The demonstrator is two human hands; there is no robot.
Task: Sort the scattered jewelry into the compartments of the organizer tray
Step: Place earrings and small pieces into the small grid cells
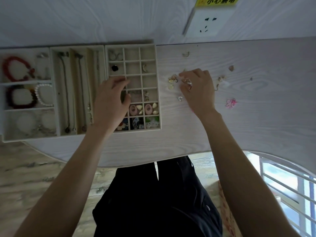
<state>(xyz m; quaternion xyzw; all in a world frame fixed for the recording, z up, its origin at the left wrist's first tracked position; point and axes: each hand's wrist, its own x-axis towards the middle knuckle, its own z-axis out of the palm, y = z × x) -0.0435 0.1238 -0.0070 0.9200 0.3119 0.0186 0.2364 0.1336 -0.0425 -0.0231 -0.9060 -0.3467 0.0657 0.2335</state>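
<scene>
A beige grid organizer tray (158, 93) lies left of centre on the pale table; several of its cells hold small pieces, such as pink ovals (148, 108) and a black stud (114, 67). My left hand (109, 100) hovers over the tray's left column, its fingers and thumb curled round a small dark piece (123, 97) that is blurred. To the right of the tray, scattered earrings (172, 81) lie on the table. My right hand (198, 89) reaches down among them, and its fingertips pinch a small shiny piece (186, 81).
A necklace tray (71, 86) and a bracelet tray (25, 82) adjoin the grid tray on the left. Loose pieces lie further out: a pink flower (231, 103), a curved piece (186, 54), a shell-like piece (231, 68). A wall socket (205, 23) is behind. The table's curved front edge (153, 161) is near.
</scene>
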